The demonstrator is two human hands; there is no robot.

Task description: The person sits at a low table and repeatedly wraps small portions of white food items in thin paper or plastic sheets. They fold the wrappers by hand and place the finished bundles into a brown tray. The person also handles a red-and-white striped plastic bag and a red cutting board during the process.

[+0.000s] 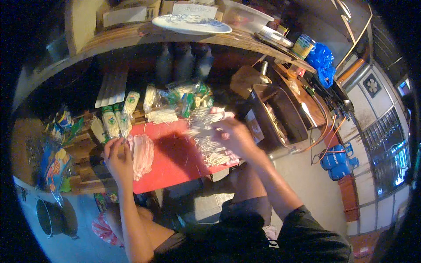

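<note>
A red cutting board (171, 164) lies on the wooden table before me. Strips of pale pink meat, perhaps bacon, (143, 156) are laid at its left part. Over their upper left edge is my left hand (117, 154), its fingers bent; whether they pinch anything is unclear. My right hand (232, 134) is over a pile of thin sticks with pale tips (205, 131) at the board's right side, close to small pink pieces; its fingertips are blurred. Behind the board are a bundle of pale enoki mushrooms (161, 116) and several green-and-clear mushroom packs (111, 121).
Opened plastic wrappers (189, 97) lie at the back. A wooden shelf holding an oval plate (191, 24) spans above. A brown bin (279, 115) stands at the right, a blue gas cylinder (338, 161) beyond. Snack packets (57, 166) lie at the left, above a dark pot (56, 217).
</note>
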